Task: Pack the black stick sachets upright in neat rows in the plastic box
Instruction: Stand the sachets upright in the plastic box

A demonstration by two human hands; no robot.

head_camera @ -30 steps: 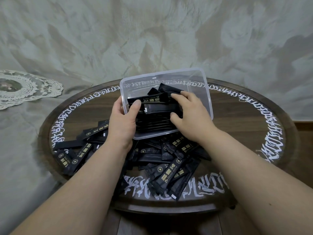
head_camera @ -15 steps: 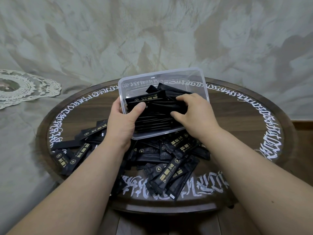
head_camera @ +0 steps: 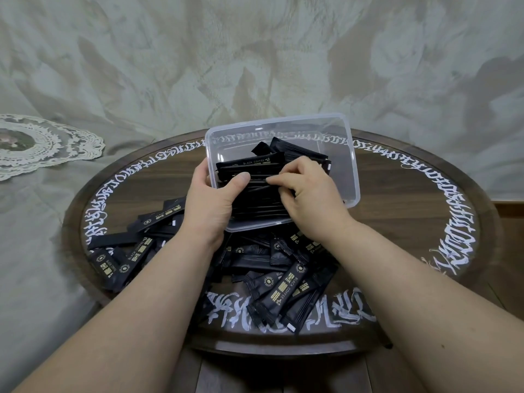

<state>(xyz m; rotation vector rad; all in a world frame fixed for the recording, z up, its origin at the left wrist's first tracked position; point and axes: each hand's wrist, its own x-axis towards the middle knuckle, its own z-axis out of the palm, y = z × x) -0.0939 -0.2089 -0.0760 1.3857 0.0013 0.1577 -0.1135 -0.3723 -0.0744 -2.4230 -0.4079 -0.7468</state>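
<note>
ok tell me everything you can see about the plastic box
The plastic box is clear, rectangular, with rounded corners and a thin rim, no lid on it. It is tilted, its near edge propped on the loose sachets heaped on the round table. A row of packed sachets stands along its near side, a few lying askew behind. The left hand grips its left wall, thumb inside; the right hand reaches in, pinching the row.

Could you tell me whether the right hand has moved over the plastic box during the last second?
Yes. The right hand has slid left along the sachets toward the left hand's thumb, judged against the plastic box rim.
</note>
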